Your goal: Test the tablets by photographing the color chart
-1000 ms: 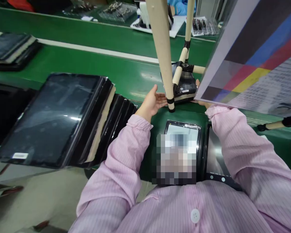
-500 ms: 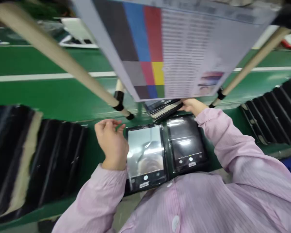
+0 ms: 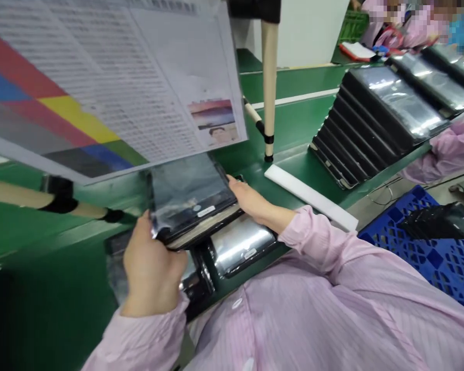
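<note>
Between my hands is a short stack of dark tablets [image 3: 189, 190] in clear plastic, with a pale layer showing in its side. My left hand [image 3: 150, 263] grips the stack's near left corner, and my right hand [image 3: 251, 198] holds its right edge. The hanging sheet covers the stack's far end. Below it on the green bench lie two more tablets: one [image 3: 242, 245] with a bright, shiny screen under my right forearm, and another [image 3: 195, 281] partly hidden behind my left hand.
A printed colour chart [image 3: 139, 87] hangs in front on a frame of beige poles [image 3: 269, 87]. A white strip [image 3: 309, 196] lies on the bench, right of my hands. Stacked tablets [image 3: 371, 123] lean further right, beside a co-worker's sleeve. A blue pallet [image 3: 421, 257] holds dark items below.
My view has swung right. My left hand has come from beside the bench tablets onto the stack, which both hands now hold up over those tablets, nearer to me.
</note>
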Demonstrator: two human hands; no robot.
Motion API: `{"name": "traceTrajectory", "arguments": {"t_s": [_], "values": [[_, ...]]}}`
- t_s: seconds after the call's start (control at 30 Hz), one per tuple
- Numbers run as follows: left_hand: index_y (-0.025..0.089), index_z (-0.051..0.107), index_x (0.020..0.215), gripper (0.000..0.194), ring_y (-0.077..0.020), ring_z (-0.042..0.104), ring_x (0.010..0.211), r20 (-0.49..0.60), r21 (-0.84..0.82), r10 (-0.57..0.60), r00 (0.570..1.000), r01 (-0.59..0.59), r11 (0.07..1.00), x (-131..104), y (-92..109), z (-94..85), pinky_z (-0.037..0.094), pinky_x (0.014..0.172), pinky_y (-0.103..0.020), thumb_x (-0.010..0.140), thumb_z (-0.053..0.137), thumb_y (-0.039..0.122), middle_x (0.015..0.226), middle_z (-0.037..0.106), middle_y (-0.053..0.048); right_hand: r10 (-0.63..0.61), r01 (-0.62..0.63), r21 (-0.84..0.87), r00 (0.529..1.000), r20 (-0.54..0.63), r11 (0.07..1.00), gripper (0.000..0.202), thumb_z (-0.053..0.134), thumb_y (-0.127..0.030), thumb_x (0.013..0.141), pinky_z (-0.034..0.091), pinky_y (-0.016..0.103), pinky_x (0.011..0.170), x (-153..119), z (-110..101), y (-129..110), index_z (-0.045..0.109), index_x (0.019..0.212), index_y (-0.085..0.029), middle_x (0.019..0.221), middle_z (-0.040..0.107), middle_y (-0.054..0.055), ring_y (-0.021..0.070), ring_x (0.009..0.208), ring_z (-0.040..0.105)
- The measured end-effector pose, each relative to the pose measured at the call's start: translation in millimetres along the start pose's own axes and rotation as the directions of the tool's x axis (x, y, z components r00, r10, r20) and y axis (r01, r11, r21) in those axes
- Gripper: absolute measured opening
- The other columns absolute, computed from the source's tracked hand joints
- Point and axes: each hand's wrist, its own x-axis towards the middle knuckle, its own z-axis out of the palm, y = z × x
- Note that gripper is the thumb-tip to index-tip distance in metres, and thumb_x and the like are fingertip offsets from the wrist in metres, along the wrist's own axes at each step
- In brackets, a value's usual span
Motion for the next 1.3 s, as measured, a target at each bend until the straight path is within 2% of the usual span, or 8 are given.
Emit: {"name": "traceTrajectory", "arguments": {"t_s": [0.1, 0.3, 0.5, 0.7, 0.87, 0.97, 1.07, 1.3], "values": [[0.025, 0.076, 0.124, 0.026, -0.0164, 0.073, 0.12, 0.028, 0.035, 0.04, 0.999, -0.041, 0.999, -41, -12, -27.7, 0.063, 0.099, -0.028, 0.102, 0.063, 0.03, 0.128, 0.079, 0.0, -0.043, 0.043, -0.009, 0.999, -0.002, 0.999, 0.077, 0.032, -0.072, 0.107, 0.025, 0.042, 0.138, -60, -15, -3, 0.049, 0.163, -0.023, 0.17, 0.046, 0.003, 0.0218, 0.161, 0.038], [0.038, 0.061, 0.15, 0.053, -0.0237, 0.058, 0.147, 0.286, 0.181, 0.136, 0.949, -0.193, 0.964, -80, -56, -87.5, 0.055, 0.116, -0.035, 0.1, 0.065, 0.053, 0.161, 0.06, 0.0, -0.101, 0.102, -0.181, 0.995, 0.012, 0.978, 0.074, 0.024, -0.072, 0.108, 0.025, 0.05, 0.137, -137, -44, 13, 0.039, 0.168, -0.032, 0.172, 0.044, 0.001, 0.0236, 0.163, 0.035], [0.032, 0.053, 0.159, 0.072, -0.0293, 0.028, 0.166, 0.51, 0.459, 0.124, 0.851, -0.392, 0.797, -49, -83, -104.1, 0.015, 0.138, -0.048, 0.096, 0.068, 0.064, 0.175, 0.039, -0.007, -0.107, 0.085, -0.304, 0.993, -0.054, 0.949, 0.082, 0.019, -0.081, 0.103, 0.034, 0.058, 0.132, -121, -70, 53, 0.057, 0.157, -0.032, 0.164, 0.054, 0.006, 0.0295, 0.154, 0.048], [0.033, 0.043, 0.164, 0.07, -0.0279, 0.032, 0.165, 0.545, 0.392, 0.098, 0.833, -0.356, 0.848, -42, -78, -77.5, 0.022, 0.137, -0.05, 0.102, 0.058, 0.062, 0.176, 0.039, -0.007, -0.057, 0.051, -0.203, 0.998, -0.021, 0.978, 0.091, 0.024, -0.086, 0.1, 0.021, 0.055, 0.139, -82, -80, 38, 0.045, 0.165, -0.027, 0.174, 0.038, 0.005, 0.0267, 0.164, 0.033], [0.035, 0.042, 0.164, 0.067, -0.0266, 0.026, 0.167, 0.603, 0.273, 0.192, 0.775, -0.426, 0.863, -54, -60, -73.9, 0.02, 0.138, -0.05, 0.104, 0.056, 0.06, 0.178, 0.035, -0.004, -0.029, 0.028, -0.331, 1.0, 0.004, 0.943, 0.081, 0.023, -0.081, 0.103, 0.016, 0.059, 0.139, -89, -61, -1, 0.042, 0.166, -0.033, 0.176, 0.034, 0.001, 0.0281, 0.167, 0.025], [0.038, 0.048, 0.16, 0.061, -0.0267, 0.031, 0.165, 0.581, 0.167, 0.318, 0.749, -0.492, 0.854, -60, -35, -98.2, 0.022, 0.138, -0.051, 0.104, 0.057, 0.059, 0.175, 0.041, -0.003, -0.121, 0.17, -0.396, 0.982, 0.145, 0.903, 0.073, 0.019, -0.074, 0.107, 0.015, 0.06, 0.139, -106, -38, -27, 0.029, 0.171, -0.039, 0.18, 0.025, -0.004, 0.027, 0.17, 0.013], [0.034, 0.06, 0.15, 0.055, -0.0286, 0.044, 0.158, 0.463, 0.127, 0.419, 0.781, -0.526, 0.841, -62, -6, -128.9, 0.031, 0.135, -0.051, 0.101, 0.062, 0.059, 0.165, 0.054, -0.006, -0.177, 0.285, -0.331, 0.931, 0.32, 0.899, 0.076, 0.014, -0.076, 0.106, 0.009, 0.056, 0.14, -115, -2, -43, 0.014, 0.173, -0.041, 0.182, 0.01, -0.008, 0.0241, 0.171, 0.003], [0.027, 0.072, 0.13, 0.051, -0.0278, 0.062, 0.14, 0.264, 0.178, 0.454, 0.851, -0.505, 0.845, -20, 13, -187.0, 0.047, 0.124, -0.044, 0.093, 0.072, 0.062, 0.145, 0.07, -0.009, 0.104, -0.014, -0.161, 0.819, 0.564, 0.987, 0.093, 0.024, -0.09, 0.097, 0.003, 0.064, 0.137, -99, 78, -29, 0.01, 0.174, -0.039, 0.183, -0.006, -0.007, 0.0258, 0.17, -0.014]]}}
